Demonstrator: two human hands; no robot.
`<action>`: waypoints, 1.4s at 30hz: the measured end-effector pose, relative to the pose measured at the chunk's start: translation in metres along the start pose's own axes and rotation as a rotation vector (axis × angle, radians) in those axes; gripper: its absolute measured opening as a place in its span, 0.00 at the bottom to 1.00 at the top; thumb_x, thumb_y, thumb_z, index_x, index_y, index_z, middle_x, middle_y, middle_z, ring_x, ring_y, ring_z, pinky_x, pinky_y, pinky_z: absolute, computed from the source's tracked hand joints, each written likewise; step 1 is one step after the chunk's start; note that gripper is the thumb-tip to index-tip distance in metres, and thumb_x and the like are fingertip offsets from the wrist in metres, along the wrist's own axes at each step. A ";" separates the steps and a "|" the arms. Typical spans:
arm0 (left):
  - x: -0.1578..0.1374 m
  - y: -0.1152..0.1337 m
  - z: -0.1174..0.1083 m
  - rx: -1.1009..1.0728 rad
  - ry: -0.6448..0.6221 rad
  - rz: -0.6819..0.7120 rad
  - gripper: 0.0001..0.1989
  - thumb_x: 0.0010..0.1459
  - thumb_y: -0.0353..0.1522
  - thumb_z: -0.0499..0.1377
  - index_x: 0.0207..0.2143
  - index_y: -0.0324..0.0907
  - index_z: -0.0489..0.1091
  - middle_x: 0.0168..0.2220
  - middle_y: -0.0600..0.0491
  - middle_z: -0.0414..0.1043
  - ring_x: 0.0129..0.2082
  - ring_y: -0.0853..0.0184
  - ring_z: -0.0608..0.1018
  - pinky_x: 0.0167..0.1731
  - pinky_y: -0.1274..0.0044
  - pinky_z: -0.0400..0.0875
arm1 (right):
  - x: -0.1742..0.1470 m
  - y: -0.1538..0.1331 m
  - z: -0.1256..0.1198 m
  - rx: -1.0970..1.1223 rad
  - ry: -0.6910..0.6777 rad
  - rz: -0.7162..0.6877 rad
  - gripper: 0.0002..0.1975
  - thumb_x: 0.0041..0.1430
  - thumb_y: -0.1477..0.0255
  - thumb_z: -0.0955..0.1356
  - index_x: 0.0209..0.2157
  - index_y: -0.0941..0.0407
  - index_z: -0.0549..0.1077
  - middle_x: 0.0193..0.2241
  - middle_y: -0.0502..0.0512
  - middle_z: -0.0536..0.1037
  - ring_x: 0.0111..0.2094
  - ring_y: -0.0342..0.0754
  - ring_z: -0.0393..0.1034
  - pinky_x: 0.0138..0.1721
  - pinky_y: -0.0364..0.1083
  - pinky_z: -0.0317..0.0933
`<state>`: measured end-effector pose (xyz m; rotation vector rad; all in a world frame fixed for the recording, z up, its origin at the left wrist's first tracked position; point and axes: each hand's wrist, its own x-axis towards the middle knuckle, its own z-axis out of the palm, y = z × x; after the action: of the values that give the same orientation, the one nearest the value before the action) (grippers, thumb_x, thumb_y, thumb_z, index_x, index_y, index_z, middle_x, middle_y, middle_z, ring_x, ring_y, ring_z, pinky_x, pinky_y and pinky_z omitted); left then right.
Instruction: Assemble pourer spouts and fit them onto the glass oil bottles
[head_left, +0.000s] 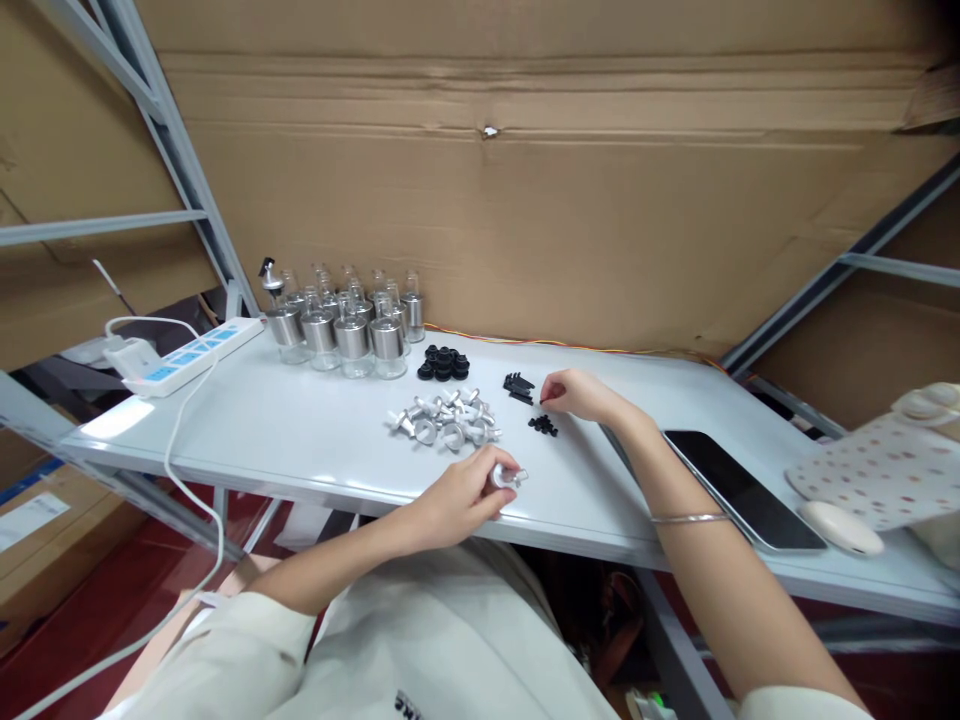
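My left hand (480, 490) is closed around a silver-and-white bottle pourer spout (510, 477) near the table's front edge. Just beyond it lies a heap of similar pourer spouts (450, 418). My right hand (574, 393) has thumb and finger pinched together, with a dark speck at the tips too small to name. Right beside those fingertips are a small pile of tiny black parts (543, 426) and several flat black pieces (519, 386). A cluster of black ring-shaped stoppers (443, 364) sits behind the spouts.
Glass bottles with metal sleeves (352, 338) stand at the back left, one fitted with a black-capped pourer (271, 276). A power strip (195, 358) with a trailing white cable lies left. At right are a phone (742, 488), a cream oval object (840, 527) and a dotted bag (885, 460).
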<state>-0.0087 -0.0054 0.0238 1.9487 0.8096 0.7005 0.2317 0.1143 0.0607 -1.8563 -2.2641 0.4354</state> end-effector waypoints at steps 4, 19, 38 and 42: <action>0.001 0.000 0.000 0.005 0.006 0.006 0.09 0.59 0.30 0.52 0.44 0.43 0.60 0.36 0.54 0.67 0.27 0.71 0.72 0.34 0.76 0.65 | 0.001 -0.003 0.001 0.018 -0.061 -0.008 0.08 0.46 0.80 0.66 0.27 0.59 0.78 0.25 0.52 0.79 0.28 0.44 0.71 0.31 0.39 0.61; 0.001 0.001 0.002 0.000 0.023 0.021 0.09 0.59 0.29 0.52 0.43 0.42 0.60 0.35 0.55 0.65 0.26 0.72 0.71 0.31 0.78 0.65 | -0.012 -0.021 0.005 -0.068 -0.141 0.000 0.10 0.53 0.66 0.68 0.30 0.58 0.76 0.30 0.56 0.80 0.29 0.47 0.71 0.30 0.41 0.60; 0.001 -0.001 0.001 0.014 0.022 0.024 0.09 0.59 0.30 0.52 0.44 0.43 0.60 0.36 0.54 0.67 0.26 0.72 0.71 0.32 0.77 0.65 | -0.008 -0.018 0.005 0.143 -0.201 -0.074 0.17 0.60 0.66 0.60 0.35 0.60 0.78 0.33 0.56 0.80 0.33 0.47 0.72 0.34 0.41 0.63; 0.000 -0.001 0.001 0.010 0.020 0.029 0.09 0.59 0.30 0.52 0.43 0.43 0.60 0.37 0.54 0.66 0.26 0.72 0.71 0.32 0.77 0.65 | -0.008 -0.018 0.006 0.171 -0.213 -0.102 0.12 0.54 0.69 0.64 0.30 0.58 0.80 0.33 0.54 0.81 0.35 0.49 0.72 0.38 0.43 0.63</action>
<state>-0.0080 -0.0053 0.0223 1.9688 0.7996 0.7356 0.2148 0.1025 0.0612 -1.6726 -2.3553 0.8172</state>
